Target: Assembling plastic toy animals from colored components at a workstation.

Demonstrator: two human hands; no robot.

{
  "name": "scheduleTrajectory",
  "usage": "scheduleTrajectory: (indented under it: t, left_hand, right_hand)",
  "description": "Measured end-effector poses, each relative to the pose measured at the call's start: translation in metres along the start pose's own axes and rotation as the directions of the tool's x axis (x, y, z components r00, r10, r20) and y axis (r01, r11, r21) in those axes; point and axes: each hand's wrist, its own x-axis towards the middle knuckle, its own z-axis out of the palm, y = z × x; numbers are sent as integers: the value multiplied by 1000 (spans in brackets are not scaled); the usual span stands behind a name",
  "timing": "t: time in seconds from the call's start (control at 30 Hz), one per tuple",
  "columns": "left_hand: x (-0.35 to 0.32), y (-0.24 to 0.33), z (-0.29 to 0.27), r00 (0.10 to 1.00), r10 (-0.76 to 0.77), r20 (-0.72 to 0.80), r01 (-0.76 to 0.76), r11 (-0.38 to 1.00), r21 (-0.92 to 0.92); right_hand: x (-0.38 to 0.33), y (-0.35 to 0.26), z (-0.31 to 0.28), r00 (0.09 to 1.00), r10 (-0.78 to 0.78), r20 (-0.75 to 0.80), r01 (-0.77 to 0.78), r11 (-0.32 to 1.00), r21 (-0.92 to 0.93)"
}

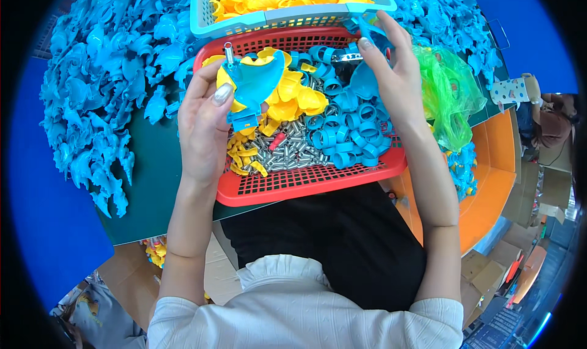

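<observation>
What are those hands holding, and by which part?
Left hand: blue-yellow shell, by its left edge. Right hand: seemingly a blue piece, hold unclear.

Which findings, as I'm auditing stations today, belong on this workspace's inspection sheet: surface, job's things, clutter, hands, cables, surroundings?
Surface: dark green table, red basket at its near edge.
Job's things: yellow pieces, blue rings and small metal parts, together in the basket.
Clutter: blue heaps left and right; green plastic bag right of the basket.
Hands: left hand holds a blue-and-yellow part; right hand at a blue piece, grip unclear.
Cables: nothing seen for certain.
Surroundings: orange container and cardboard boxes at right.
</observation>
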Motion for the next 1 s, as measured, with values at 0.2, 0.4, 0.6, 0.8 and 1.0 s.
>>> scheduleTrajectory:
  t: [0.2,0.4,0.6,0.8,1.0]
  left_hand:
    - [-1,3,-1,996,-38,81,44,996,-78]
    - [0,-2,-4,999,-17,34,20,998,-62]
    - [-2,-1,2,996,-36,87,31,998,50]
    - [-9,-3,-5,973,-3,229,31,993,-118]
    - [-6,1,4,972,106,209,-72,984,-161]
  right_hand:
    - [6,2,-10,996,-26,90,31,998,-53]
    - [3,6,-35,998,-45,53,55,977,-204]
    - [-9,-1,-26,975,-122,-186,94,984,-152]
    - [-31,-37,1,968,-182,-174,213,960,181]
    - [-60,-55,22,969,19,245,-122,903,413]
